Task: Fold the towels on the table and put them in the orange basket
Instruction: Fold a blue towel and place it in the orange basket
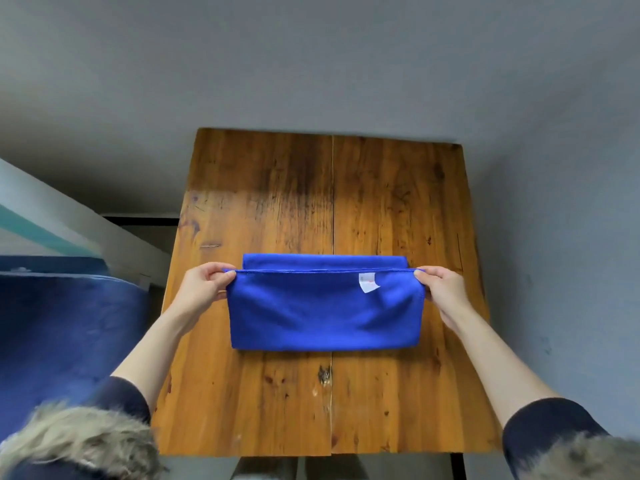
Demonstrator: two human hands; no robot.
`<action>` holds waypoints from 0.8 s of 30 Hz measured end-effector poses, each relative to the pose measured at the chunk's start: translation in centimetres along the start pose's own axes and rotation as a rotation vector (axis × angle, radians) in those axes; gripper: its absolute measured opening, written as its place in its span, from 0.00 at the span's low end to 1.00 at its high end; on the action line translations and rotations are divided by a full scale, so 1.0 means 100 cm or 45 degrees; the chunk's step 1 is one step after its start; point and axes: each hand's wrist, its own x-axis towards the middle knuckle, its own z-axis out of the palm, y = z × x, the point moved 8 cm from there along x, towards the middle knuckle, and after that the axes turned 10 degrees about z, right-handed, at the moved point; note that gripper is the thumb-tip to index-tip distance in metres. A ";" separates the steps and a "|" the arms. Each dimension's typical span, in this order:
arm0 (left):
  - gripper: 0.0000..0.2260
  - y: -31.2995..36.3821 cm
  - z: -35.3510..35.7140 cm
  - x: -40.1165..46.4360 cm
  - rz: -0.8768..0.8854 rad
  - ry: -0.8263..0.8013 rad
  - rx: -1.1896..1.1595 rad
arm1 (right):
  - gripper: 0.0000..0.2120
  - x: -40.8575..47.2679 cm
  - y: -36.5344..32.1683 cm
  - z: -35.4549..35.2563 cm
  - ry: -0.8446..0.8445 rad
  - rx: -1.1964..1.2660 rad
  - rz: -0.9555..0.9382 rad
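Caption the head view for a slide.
Left hand and right hand pinch a blue microfibre towel's corners, folding it on a wooden table.

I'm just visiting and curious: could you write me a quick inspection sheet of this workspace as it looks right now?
Surface: wooden table, two planks with a seam down the middle, scuffed and stained.
Job's things: blue towel lying across the seam, top layer lifted along its far edge, white label showing; orange basket not in view.
Clutter: nothing seen.
Hands: left hand pinches the towel's left corner; right hand pinches the right corner.
Cables: nothing seen.
Surroundings: grey floor; dark blue fabric surface left of the table; fur-trimmed cuffs at the bottom corners.
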 end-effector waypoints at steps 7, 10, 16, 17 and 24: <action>0.05 -0.002 0.019 0.050 0.025 0.068 0.057 | 0.03 0.045 -0.009 0.014 0.115 -0.071 -0.048; 0.06 -0.013 0.023 0.064 -0.002 0.087 0.093 | 0.04 0.060 -0.004 0.023 0.116 -0.107 -0.044; 0.06 -0.036 0.023 0.084 -0.052 0.155 0.165 | 0.03 0.074 0.004 0.034 0.193 -0.164 -0.099; 0.06 -0.037 0.023 0.086 -0.044 0.161 0.186 | 0.03 0.074 0.004 0.035 0.224 -0.187 -0.130; 0.05 -0.038 0.025 0.085 0.082 0.215 0.390 | 0.07 0.068 0.002 0.042 0.372 -0.310 -0.273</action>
